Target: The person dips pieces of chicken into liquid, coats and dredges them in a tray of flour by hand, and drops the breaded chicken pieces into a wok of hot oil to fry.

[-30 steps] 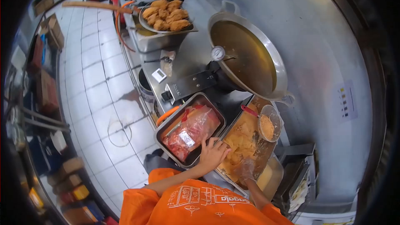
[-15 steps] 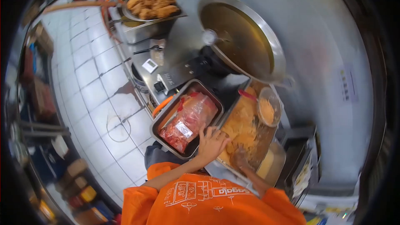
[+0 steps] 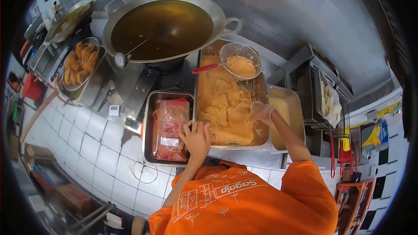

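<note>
My left hand (image 3: 197, 139) hangs over the rim between two trays, fingers apart and nothing held. Beneath and beside it, the deep metal tray (image 3: 148, 147) holds plastic-wrapped red meat (image 3: 172, 117) with a white label. My right hand (image 3: 263, 114), in a clear glove, is at the right side of the flour tray (image 3: 266, 88), beside pieces coated in orange-tan flour (image 3: 226, 106). Its fingers look spread, with nothing visible in them. A strainer (image 3: 240, 63) with a red handle and crumbs inside rests across the tray's far part.
A large wok of oil (image 3: 163, 30) with a dial thermometer (image 3: 120, 59) stands behind the trays. Fried chicken (image 3: 80, 64) fills a bowl at left. A pale-filled tray (image 3: 283, 100) adjoins the flour tray at right, near a metal rack (image 3: 324, 87).
The view has turned rightward, bringing the right-hand rack and doorway area into sight. My right hand has moved from the near part of the flour tray to its right side.
</note>
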Demonstrator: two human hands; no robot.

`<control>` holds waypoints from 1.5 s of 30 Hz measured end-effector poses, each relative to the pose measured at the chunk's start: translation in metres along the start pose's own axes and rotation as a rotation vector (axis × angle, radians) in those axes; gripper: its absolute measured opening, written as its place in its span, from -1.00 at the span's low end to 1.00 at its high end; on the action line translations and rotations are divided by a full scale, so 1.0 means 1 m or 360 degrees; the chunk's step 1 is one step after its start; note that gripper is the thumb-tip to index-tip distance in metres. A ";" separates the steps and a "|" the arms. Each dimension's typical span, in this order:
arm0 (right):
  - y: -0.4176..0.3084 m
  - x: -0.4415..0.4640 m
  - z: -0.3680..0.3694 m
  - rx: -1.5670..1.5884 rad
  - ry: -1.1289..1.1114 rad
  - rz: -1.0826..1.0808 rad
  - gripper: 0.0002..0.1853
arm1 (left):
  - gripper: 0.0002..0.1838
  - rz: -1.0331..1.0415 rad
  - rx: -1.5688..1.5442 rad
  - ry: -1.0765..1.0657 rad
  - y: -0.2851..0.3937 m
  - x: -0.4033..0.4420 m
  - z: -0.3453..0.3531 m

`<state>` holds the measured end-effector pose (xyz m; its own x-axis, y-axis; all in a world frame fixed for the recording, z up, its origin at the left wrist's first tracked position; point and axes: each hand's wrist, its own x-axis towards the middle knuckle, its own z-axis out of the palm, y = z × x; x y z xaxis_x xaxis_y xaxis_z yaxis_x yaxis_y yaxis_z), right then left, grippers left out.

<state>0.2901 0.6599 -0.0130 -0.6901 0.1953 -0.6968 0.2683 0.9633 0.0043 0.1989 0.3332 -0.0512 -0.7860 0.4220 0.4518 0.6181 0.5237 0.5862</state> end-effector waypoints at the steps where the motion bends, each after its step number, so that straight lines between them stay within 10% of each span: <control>1: 0.005 0.003 0.006 -0.0018 0.0031 -0.0054 -0.51 | -0.74 -0.0002 0.0008 -0.0011 0.001 0.001 0.000; 9: -0.067 0.043 0.037 0.0277 0.0145 0.0320 -0.49 | -0.76 -0.0037 0.0132 -0.0066 0.004 0.002 -0.001; 14: -0.062 0.042 0.130 -0.1093 0.0703 -0.0274 -0.39 | -0.75 -0.0056 0.0205 -0.0104 0.005 0.003 0.001; 21: -0.098 0.006 0.037 0.0673 -0.0525 -0.0144 -0.45 | -0.75 -0.0069 0.0212 -0.0071 0.011 0.003 0.000; 34: -0.082 -0.023 -0.009 -0.0029 -0.0360 -0.0330 -0.50 | -0.77 -0.0146 0.0153 -0.0088 0.011 0.006 -0.001; 45: -0.019 0.039 -0.023 0.1025 0.0236 -0.0181 -0.52 | -0.75 -0.0115 0.0126 -0.0075 0.012 0.006 -0.005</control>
<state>0.2430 0.6531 -0.0236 -0.8104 0.1667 -0.5616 0.5044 0.6862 -0.5241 0.2018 0.3388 -0.0383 -0.8285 0.4141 0.3770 0.5600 0.6102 0.5604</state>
